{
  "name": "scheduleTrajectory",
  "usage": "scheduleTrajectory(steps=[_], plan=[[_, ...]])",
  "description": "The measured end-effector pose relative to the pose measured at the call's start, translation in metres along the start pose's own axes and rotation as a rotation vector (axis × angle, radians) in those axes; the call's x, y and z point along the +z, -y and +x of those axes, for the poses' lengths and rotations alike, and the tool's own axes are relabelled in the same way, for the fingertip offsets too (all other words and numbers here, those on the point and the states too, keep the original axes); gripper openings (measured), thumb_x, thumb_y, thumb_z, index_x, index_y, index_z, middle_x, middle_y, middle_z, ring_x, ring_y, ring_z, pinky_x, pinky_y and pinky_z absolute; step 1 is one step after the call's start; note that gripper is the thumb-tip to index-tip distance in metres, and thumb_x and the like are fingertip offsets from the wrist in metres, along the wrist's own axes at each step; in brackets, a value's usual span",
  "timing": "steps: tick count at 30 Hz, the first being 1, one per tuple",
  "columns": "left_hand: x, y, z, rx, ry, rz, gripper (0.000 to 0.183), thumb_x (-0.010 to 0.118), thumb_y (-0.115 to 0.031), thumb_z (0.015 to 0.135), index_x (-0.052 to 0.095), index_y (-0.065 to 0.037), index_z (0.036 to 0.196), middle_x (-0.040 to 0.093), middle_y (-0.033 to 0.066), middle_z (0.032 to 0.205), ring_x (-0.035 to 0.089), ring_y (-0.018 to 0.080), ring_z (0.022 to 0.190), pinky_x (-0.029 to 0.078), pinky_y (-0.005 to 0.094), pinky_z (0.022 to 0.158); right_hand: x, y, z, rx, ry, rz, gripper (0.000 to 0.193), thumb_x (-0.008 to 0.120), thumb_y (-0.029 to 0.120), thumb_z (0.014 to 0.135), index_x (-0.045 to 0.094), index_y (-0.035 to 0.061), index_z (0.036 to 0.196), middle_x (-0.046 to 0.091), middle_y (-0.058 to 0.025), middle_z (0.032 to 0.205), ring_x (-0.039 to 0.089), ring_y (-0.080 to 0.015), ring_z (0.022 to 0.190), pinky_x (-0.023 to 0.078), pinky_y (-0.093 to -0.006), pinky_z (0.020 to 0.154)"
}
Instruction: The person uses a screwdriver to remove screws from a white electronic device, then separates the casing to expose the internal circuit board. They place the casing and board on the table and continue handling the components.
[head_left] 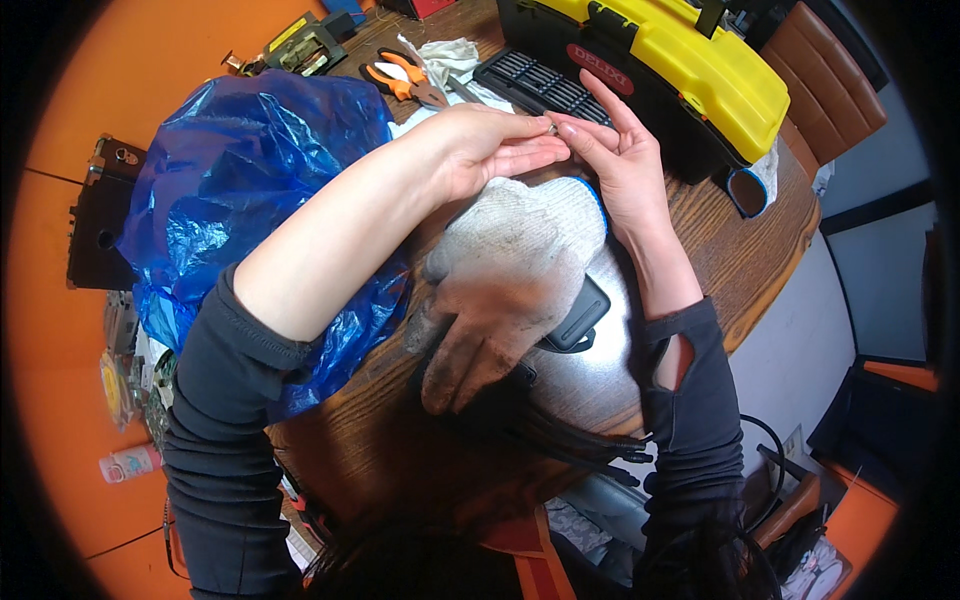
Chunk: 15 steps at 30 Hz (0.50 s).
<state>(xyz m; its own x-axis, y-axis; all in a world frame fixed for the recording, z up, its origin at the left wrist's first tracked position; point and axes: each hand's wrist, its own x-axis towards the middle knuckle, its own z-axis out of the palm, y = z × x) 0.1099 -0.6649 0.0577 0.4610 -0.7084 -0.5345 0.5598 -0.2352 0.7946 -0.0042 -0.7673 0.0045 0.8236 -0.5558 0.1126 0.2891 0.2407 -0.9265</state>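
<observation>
Above the table, my left hand and my right hand meet at their fingertips. Both pinch a small shiny metal piece, too small for me to tell its kind. My right forefinger points up, apart from the pinch. Just below my hands lies a soiled white knit work glove with a blue cuff edge. It partly covers a black plastic object. Behind my fingers is a black tray of screwdriver bits, partly hidden by my right hand.
A black toolbox with a yellow lid stands at the far right. Orange-handled pliers lie at the back, beside crumpled white cloth. A large blue plastic bag fills the left. Black cables hang near the front edge.
</observation>
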Motion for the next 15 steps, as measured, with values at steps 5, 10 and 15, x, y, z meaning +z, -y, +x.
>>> scheduleTrajectory(steps=[5, 10, 15], plan=[[0.001, 0.002, 0.002, -0.011, -0.009, -0.016, 0.025, 0.049, -0.004, 0.093, 0.051, 0.014, 0.109, 0.061, 0.0245, 0.102, 0.066, 0.0268, 0.093, 0.057, 0.0283, 0.082, 0.0, -0.001, 0.0, -0.009, 0.027, 0.011, 0.059, 0.059, 0.003, 0.088, 0.033, 0.0056, 0.14, 0.065, -0.0161, 0.108, 0.065, -0.0148, 0.091, 0.052, -0.0252, 0.081], [0.001, 0.004, 0.004, 0.014, 0.013, -0.052, 0.021, 0.049, -0.002, 0.092, 0.05, 0.015, 0.103, 0.059, 0.0237, 0.102, 0.065, 0.0294, 0.094, 0.057, 0.032, 0.084, -0.002, -0.004, 0.001, -0.005, 0.017, 0.036, 0.059, 0.057, 0.001, 0.088, 0.031, 0.0051, 0.141, 0.065, -0.0189, 0.106, 0.065, -0.0168, 0.091, 0.053, -0.0263, 0.081], [-0.001, 0.01, 0.011, 0.041, 0.034, -0.02, 0.021, 0.054, -0.001, 0.09, 0.052, 0.015, 0.102, 0.059, 0.0235, 0.102, 0.065, 0.0275, 0.092, 0.056, 0.03, 0.084, -0.001, -0.003, 0.001, -0.023, -0.01, -0.078, 0.054, 0.056, 0.001, 0.089, 0.035, 0.0036, 0.139, 0.065, -0.0186, 0.106, 0.065, -0.0163, 0.091, 0.053, -0.0259, 0.08]])
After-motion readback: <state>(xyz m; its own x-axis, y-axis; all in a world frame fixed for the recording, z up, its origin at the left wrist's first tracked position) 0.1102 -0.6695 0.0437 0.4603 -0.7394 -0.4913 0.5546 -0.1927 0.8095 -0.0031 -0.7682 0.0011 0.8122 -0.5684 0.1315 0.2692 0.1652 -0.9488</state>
